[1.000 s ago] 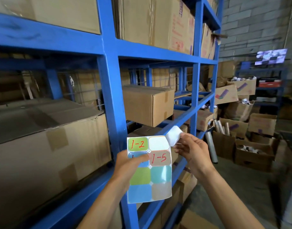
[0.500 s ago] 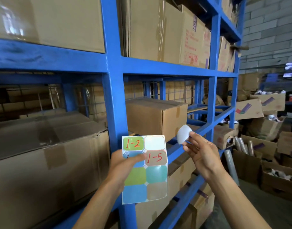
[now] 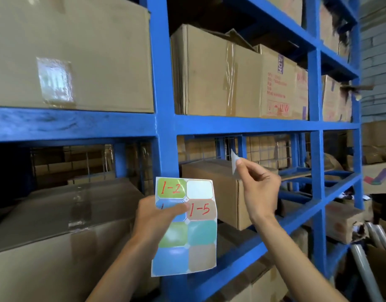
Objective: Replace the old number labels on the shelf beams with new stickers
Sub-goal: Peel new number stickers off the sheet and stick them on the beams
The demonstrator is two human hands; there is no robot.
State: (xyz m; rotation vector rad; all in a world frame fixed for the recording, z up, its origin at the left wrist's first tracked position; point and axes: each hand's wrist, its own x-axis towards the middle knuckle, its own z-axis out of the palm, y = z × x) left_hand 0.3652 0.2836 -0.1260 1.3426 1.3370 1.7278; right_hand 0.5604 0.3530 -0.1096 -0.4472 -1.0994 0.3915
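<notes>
My left hand (image 3: 157,216) grips a sticker sheet (image 3: 194,236) of coloured labels; two read "1-2" and "1-5" in red, and the top right slot is bare white. My thumb covers part of a blue label. My right hand (image 3: 258,186) pinches a peeled sticker (image 3: 234,159) by its lower edge, seen edge-on with its pale back toward me. It is raised in front of the open bay, just below the blue horizontal shelf beam (image 3: 242,125). The blue upright post (image 3: 165,118) stands right behind the sheet.
Large cardboard boxes fill the bays above and to the left. One smaller box (image 3: 213,188) sits behind my right hand. Lower beams run off to the right, where more boxes and grey rolls (image 3: 362,264) lie on the floor.
The view has tilted up and closer to the rack. My right hand rose with the sticker toward the horizontal beam and turned it edge-on. The left hand keeps the sheet steady.
</notes>
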